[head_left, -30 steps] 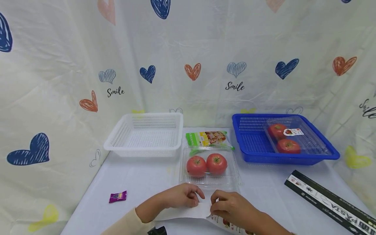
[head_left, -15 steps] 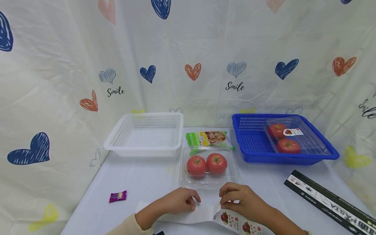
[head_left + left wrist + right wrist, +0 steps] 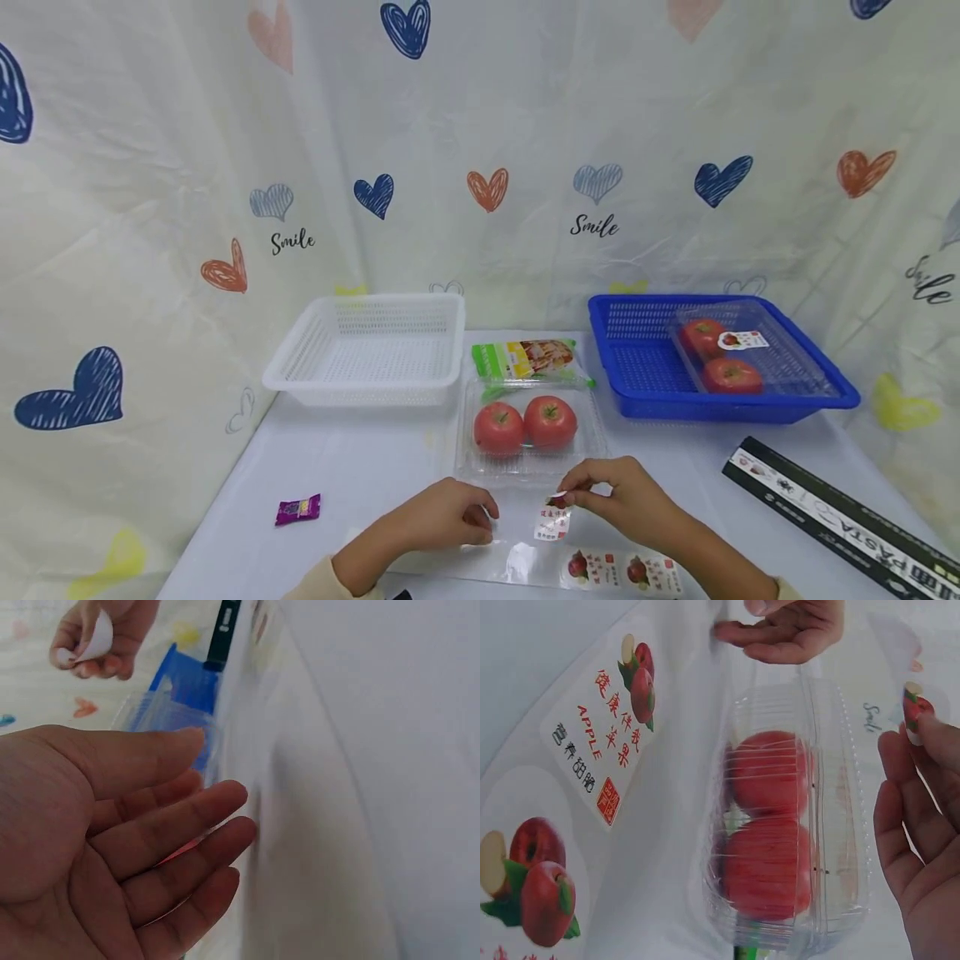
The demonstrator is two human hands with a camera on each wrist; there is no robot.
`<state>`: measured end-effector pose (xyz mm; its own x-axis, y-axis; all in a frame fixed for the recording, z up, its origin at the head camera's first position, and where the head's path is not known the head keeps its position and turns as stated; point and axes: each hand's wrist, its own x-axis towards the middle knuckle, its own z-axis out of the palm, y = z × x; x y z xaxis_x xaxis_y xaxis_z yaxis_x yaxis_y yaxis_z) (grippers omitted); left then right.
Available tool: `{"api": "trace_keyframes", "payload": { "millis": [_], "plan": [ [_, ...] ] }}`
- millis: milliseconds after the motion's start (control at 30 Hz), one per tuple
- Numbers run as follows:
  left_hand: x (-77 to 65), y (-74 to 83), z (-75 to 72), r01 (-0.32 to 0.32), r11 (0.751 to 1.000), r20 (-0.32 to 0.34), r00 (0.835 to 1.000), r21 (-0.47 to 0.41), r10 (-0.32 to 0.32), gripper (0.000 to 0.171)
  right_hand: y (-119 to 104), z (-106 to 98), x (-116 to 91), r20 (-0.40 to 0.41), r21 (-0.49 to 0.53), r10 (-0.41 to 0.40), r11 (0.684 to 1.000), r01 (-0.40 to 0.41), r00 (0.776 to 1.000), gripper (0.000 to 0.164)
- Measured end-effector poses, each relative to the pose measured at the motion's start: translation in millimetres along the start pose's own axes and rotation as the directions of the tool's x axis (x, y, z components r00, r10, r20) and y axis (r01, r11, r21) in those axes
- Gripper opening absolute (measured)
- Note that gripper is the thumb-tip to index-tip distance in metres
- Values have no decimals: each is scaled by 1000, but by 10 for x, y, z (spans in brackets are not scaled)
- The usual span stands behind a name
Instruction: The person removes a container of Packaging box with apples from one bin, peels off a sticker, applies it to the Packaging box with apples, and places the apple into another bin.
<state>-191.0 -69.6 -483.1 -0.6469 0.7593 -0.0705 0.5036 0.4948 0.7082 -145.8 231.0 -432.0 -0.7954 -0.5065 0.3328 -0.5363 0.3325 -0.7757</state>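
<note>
My right hand (image 3: 626, 500) pinches a peeled sticker (image 3: 552, 520) printed with red apples between thumb and forefinger, and the sticker hangs down above the table. In the left wrist view its curled white back shows. My left hand (image 3: 447, 518) is relaxed and holds nothing, with its fingertips close over the backing sheet (image 3: 491, 564). Two more apple stickers (image 3: 592, 569) lie on that sheet, seen large in the right wrist view. Just beyond both hands stands a closed clear plastic box (image 3: 468, 462) with two round red fruits (image 3: 551, 422) in it.
A white basket (image 3: 365, 395) stands at the back left. The blue basket (image 3: 738, 407) at the back right holds a stickered clear box of red fruits. Behind the near box lies a green food packet (image 3: 525, 358). A purple wrapped sweet (image 3: 297, 509) and a long black box (image 3: 832, 517) flank the hands.
The right hand has peeled the sticker off its sheet and lifted it up to the right. My left hand has let the sheet down onto the table and moved slightly left.
</note>
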Motion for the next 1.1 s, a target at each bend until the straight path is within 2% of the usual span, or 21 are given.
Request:
{"api": "trace_keyframes", "payload": {
  "millis": [67,133,233,300,367,433,500,567,633,733,900,967,1100],
  "plan": [
    [-27,-84,-118,-32,999,18,999,-19,33,13,37,5,42,-22,39,17,999,-16,1000,12],
    [-73,-166,-224,-25,997,53,998,-74,29,13,70,20,80,-44,54,39,998,-36,998,10],
    [-140,-271,-362,61,984,92,995,-169,-46,12,106,39,136,-75,40,78,996,-75,994,13],
    [-140,-321,-441,133,959,102,989,-249,-111,14,118,24,190,-100,12,99,995,-98,990,18],
    [-113,-375,-494,198,914,87,980,-354,-179,21,119,-7,259,-110,-2,121,993,-122,986,24],
    [-60,-425,-510,234,847,60,970,-477,-235,34,121,-43,339,-111,-7,145,989,-146,983,28],
    [19,-461,-511,236,776,10,959,-585,-284,46,132,-78,425,-105,-4,157,987,-158,982,28],
    [105,-471,-508,218,742,-53,945,-633,-323,55,150,-113,514,-99,-6,165,986,-166,981,26],
    [191,-448,-503,205,731,-107,928,-650,-356,62,168,-146,594,-95,-19,169,985,-171,981,25],
    [286,-391,-496,204,731,-168,900,-652,-401,70,203,-180,697,-100,-68,168,982,-175,981,24],
    [354,-297,-496,226,720,-216,858,-656,-467,73,272,-166,830,-91,-74,209,974,-216,974,30],
    [355,-270,-500,234,719,-221,850,-655,-479,71,295,-156,864,-74,-50,221,973,-225,972,33],
    [333,-240,-506,242,718,-217,848,-653,-483,71,338,-147,914,-51,-37,227,973,-229,973,38]
  ]
}}
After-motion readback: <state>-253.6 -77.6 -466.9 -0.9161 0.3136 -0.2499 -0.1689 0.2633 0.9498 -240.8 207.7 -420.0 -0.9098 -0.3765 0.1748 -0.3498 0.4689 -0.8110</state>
